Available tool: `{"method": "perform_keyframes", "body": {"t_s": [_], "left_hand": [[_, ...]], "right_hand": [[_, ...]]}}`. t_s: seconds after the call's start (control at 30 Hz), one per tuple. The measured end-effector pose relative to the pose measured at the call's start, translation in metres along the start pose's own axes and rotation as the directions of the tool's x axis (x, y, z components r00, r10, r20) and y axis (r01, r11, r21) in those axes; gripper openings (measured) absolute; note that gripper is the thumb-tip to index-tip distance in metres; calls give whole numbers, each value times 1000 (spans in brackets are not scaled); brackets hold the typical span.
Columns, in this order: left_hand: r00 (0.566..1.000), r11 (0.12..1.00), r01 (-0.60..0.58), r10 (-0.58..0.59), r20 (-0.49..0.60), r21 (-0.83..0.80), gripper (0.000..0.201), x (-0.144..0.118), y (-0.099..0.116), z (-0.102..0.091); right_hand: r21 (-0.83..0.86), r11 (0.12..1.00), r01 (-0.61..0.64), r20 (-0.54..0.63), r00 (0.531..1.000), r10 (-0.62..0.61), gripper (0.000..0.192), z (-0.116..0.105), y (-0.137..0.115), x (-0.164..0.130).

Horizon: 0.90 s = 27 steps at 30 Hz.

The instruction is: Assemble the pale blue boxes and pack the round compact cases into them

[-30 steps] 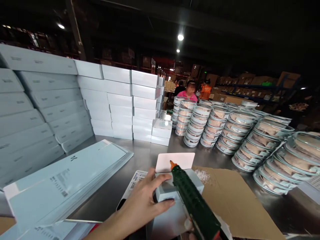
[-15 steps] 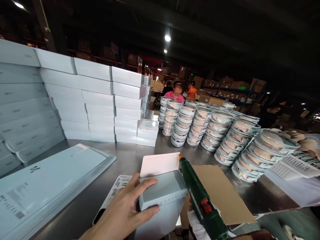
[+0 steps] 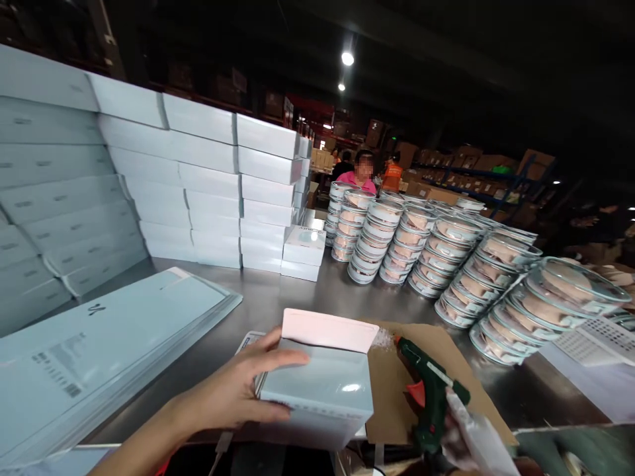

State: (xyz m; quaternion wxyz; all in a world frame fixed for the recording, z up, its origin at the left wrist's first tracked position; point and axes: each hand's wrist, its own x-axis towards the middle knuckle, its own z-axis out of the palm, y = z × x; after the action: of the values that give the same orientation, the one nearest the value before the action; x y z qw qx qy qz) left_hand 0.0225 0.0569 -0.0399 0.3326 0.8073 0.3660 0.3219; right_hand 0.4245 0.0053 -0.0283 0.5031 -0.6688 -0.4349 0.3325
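My left hand (image 3: 243,380) grips a pale blue box (image 3: 317,380) near the table's front edge, thumb on the near side and fingers over the top. The box's pinkish flap (image 3: 327,328) stands raised at its far side. Right of the box, a dark green glue gun (image 3: 429,390) is at a brown cardboard sheet (image 3: 391,423), its orange nozzle beside a whitish clump of glue (image 3: 384,338). My right hand (image 3: 471,430), in a white covering, is at the gun's rear and handle. No finger shows on the red trigger; blur hides its grip.
Flat pale blue cartons (image 3: 124,324) lie at left, before a high wall of stacked boxes (image 3: 208,178). Several stacks of round clear-lidded containers (image 3: 456,264) fill the right side. A white perforated basket (image 3: 590,340) stands at far right. A person in pink (image 3: 354,177) is beyond the table.
The glue gun has moved from the flap's right edge down and right onto the cardboard. The box has turned slightly, showing more of its top. My left hand still holds it.
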Motion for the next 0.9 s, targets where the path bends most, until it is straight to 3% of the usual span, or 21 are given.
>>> {"method": "perform_keyframes", "body": {"t_s": [0.07, 0.1, 0.17, 0.2, 0.27, 0.3, 0.33, 0.43, 0.5, 0.57, 0.63, 0.7, 0.73, 0.77, 0.8, 0.83, 0.87, 0.9], "left_hand": [[999, 1000, 13, -13, 29, -5, 60, 1, 4, -2], [999, 1000, 14, -14, 30, -7, 60, 1, 4, -3], [1000, 1000, 4, -4, 30, -13, 59, 0, 2, -2], [1000, 1000, -9, 9, 30, -15, 58, 0, -1, 0], [997, 997, -72, 72, -2, -33, 52, -1, -6, 7], [991, 989, -126, 122, -61, -74, 51, -1, -9, 12], [974, 971, -195, 175, -146, -136, 51, -1, -12, 18], [876, 870, -413, 300, -377, -270, 59, -2, -16, 31], [859, 873, -458, 387, -334, -166, 56, -4, -14, 31], [873, 892, -450, 449, -191, 39, 41, -7, -9, 24], [889, 888, -427, 447, -100, 172, 29, -7, -4, 15], [907, 904, -398, 413, -76, 157, 26, -6, 0, 8], [916, 917, -384, 393, -81, 109, 27, -5, 1, 5], [925, 931, -361, 365, -109, 47, 26, -4, 0, 4], [934, 945, -326, 318, -166, -28, 25, -3, -1, 5], [936, 954, -276, 239, -258, -117, 22, -3, -3, 6], [918, 950, -216, 118, -378, -226, 21, -2, -6, 10], [873, 920, -156, -42, -486, -360, 23, -1, -8, 15]], "right_hand": [[-68, 997, 23, -27, 999, -25, 51, 1, -6, -3], [-75, 996, 54, -17, 998, -55, 58, 7, -11, -6], [-46, 977, 206, 144, 970, -198, 99, 27, -19, -11], [-13, 950, 311, 278, 914, -295, 117, 39, -22, -13], [59, 861, 505, 499, 732, -464, 127, 59, -23, -14], [76, 813, 578, 551, 655, -517, 122, 66, -22, -14], [72, 769, 635, 563, 610, -557, 114, 70, -20, -14], [29, 630, 776, 540, 518, -663, 94, 72, -14, -19], [22, 557, 830, 563, 450, -693, 88, 75, -17, -25], [64, 504, 861, 581, 378, -720, 78, 82, -26, -30], [130, 442, 888, 577, 295, -762, 67, 90, -35, -33], [157, 379, 912, 573, 229, -787, 62, 95, -37, -35], [134, 376, 917, 582, 234, -779, 62, 94, -33, -34], [92, 402, 911, 566, 284, -774, 62, 92, -26, -34], [55, 457, 888, 504, 370, -780, 62, 90, -16, -31], [23, 549, 836, 420, 490, -764, 64, 88, -4, -28], [44, 651, 758, 272, 618, -738, 66, 87, 8, -22], [90, 734, 673, 178, 714, -677, 67, 87, 20, -16]]}}
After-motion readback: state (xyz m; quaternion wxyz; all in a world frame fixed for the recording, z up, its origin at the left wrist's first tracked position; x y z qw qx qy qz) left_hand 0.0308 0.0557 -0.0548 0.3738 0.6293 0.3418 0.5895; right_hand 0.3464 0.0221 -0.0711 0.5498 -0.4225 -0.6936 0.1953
